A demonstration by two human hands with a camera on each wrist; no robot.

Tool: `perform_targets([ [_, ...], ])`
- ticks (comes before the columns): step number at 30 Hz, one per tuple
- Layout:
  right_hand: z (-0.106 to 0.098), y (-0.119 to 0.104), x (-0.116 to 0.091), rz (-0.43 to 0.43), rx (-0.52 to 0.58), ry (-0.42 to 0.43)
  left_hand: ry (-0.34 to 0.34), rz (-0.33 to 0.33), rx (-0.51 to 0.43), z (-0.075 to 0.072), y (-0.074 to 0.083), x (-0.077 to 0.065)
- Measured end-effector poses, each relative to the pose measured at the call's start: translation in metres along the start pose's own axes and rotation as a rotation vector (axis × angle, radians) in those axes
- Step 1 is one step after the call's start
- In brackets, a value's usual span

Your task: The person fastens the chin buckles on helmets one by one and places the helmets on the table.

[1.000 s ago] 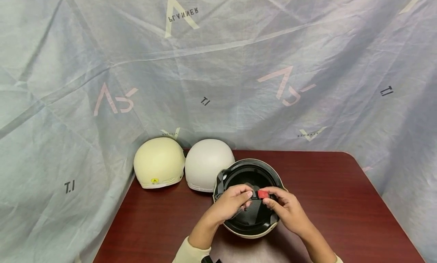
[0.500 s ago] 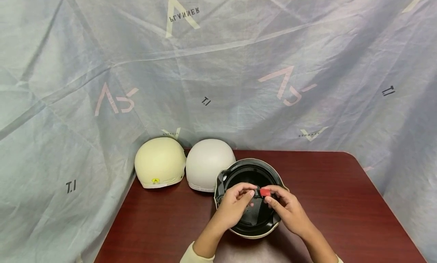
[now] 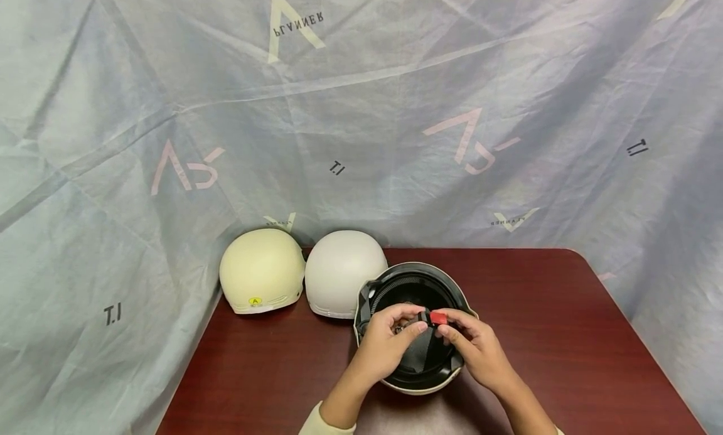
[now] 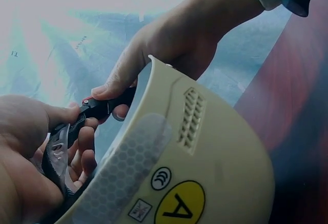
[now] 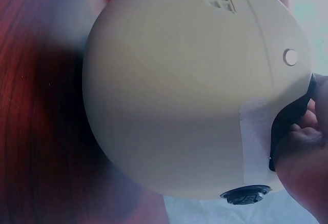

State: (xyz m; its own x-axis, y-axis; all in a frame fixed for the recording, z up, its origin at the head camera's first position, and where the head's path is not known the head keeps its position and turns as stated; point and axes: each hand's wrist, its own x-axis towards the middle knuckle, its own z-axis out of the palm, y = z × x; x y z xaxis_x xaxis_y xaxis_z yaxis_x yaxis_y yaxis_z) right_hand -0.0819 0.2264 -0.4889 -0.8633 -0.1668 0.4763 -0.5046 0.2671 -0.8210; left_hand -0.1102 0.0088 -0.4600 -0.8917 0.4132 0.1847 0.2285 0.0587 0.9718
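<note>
An upturned cream helmet (image 3: 422,385) with a black lining sits on the table in the head view; the left wrist view shows its yellow A sticker (image 4: 180,204). Over its opening my left hand (image 3: 380,347) pinches the black part of the chin-strap buckle (image 3: 424,318) between thumb and fingers. My right hand (image 3: 481,347) pinches the red end (image 3: 438,318) of that buckle. The two parts meet end to end. In the left wrist view the black strap (image 4: 51,165) runs past the left fingers toward the helmet. The right wrist view shows mostly shell, with fingers at its right edge.
Two more helmets, one cream (image 3: 262,268) and one whitish (image 3: 346,272), stand dome up at the back left of the dark red table (image 3: 542,309), the whitish one close behind the upturned helmet. A grey printed cloth (image 3: 361,108) hangs behind and at the sides.
Over the last second the left hand has shifted slightly right and its thumb has come forward along the buckle. The buckle has moved a little right and up; the helmet has stayed in place.
</note>
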Motion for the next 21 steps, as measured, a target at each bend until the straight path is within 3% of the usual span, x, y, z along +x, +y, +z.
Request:
perform_targets([
  [6, 0.0008, 0.0003, 0.0006, -0.033, 0.040, 0.005, -0.010, 0.000, 0.001, -0.0009, 0.0000, 0.0007],
  [21, -0.0015, -0.0004, 0.0018, -0.005, 0.026, -0.010, -0.020, -0.006, 0.027, -0.0013, -0.0012, 0.0009],
])
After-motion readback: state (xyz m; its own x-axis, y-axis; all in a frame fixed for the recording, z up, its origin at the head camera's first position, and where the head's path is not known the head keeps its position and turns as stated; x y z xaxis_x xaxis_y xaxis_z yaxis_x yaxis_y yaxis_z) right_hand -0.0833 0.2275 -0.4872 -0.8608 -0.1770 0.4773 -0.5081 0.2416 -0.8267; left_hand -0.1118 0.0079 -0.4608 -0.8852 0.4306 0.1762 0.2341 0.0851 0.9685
